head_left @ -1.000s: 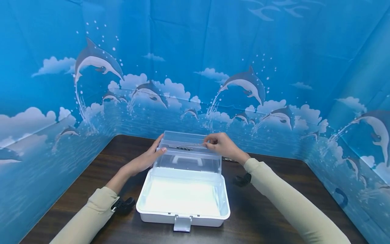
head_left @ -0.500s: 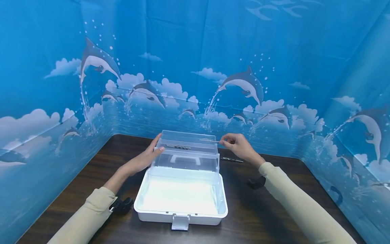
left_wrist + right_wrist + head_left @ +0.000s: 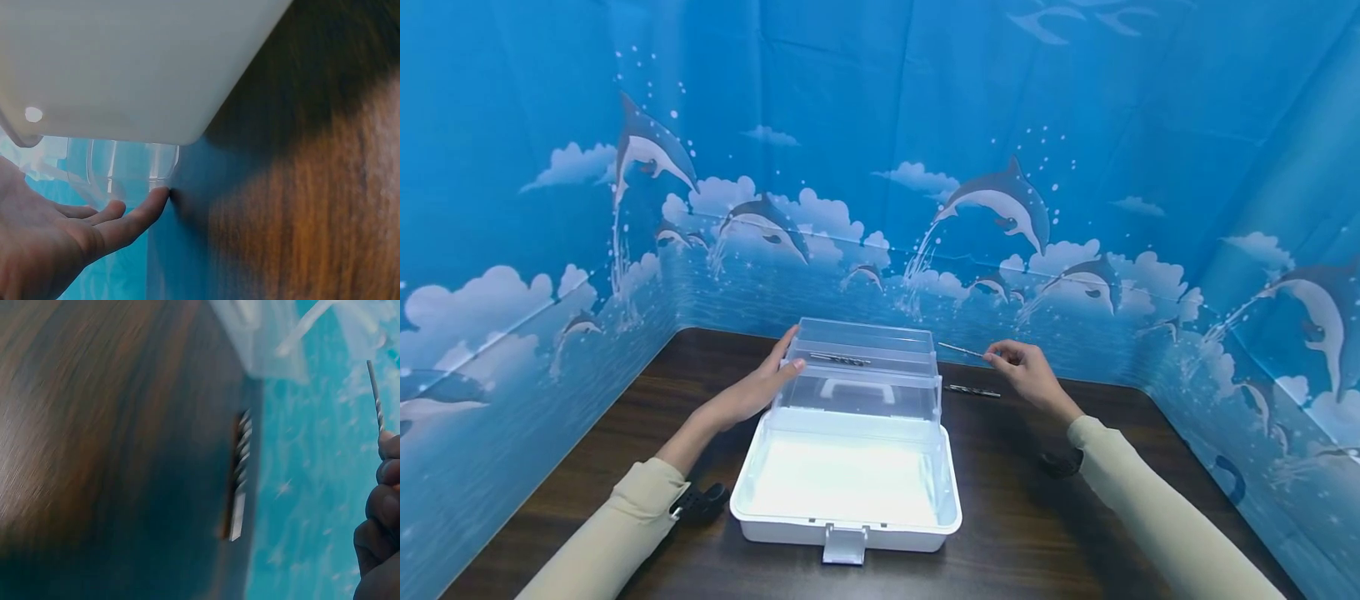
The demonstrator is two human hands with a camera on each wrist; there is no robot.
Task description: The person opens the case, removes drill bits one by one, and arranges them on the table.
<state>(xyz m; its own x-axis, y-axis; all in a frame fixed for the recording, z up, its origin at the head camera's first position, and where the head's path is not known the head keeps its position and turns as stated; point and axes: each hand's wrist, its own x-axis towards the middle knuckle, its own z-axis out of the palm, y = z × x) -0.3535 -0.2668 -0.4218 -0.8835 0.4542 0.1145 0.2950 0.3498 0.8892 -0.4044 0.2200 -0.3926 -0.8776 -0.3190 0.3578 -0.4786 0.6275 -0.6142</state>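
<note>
The thin drill bit [image 3: 960, 349] is right of the clear tray [image 3: 901, 365], pinched near one end by the right hand [image 3: 1028, 372], so it could swivel or slip; the left hand [image 3: 754, 392], thumb extended, touches the tray, where a nudge might roll the bits inside [image 3: 842, 360]

1. The box [image 3: 778, 532] stands on the bench [image 3: 1022, 525], its latch [image 3: 845, 546] in front.
2. At the box's back, the tray [image 3: 902, 364] holds drill bits [image 3: 841, 360].
3. Left of the box's back: the left hand [image 3: 752, 392].
4. Right of the box's back, one drill bit [image 3: 972, 391] lies on the bench; another drill bit [image 3: 960, 348] is in the right hand [image 3: 1028, 373].
5. Behind the box: the curtain [image 3: 850, 125].
</note>
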